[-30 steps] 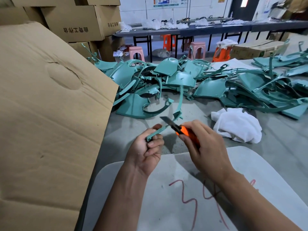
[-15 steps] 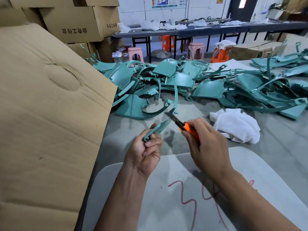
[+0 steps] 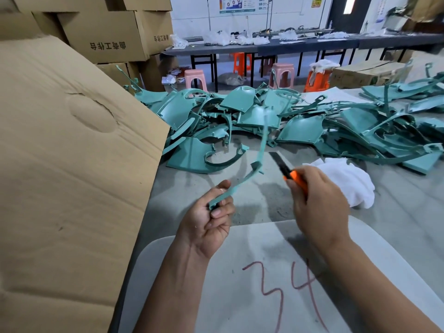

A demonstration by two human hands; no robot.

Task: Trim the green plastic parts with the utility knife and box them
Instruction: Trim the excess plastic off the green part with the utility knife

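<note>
Bare table lies open ahead, hemmed by cardboard flap (left), green parts pile, white cloth.

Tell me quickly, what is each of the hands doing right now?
Left hand: grips a thin green plastic strip.
Right hand: grips the orange utility knife, blade out.

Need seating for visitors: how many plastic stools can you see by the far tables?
4: a pink stool at left, an orange stool under the table, a second pink stool, and an orange stool draped with cloth. More may be hidden.

Thin green strip aloft beside orange-handled utility knife
</note>
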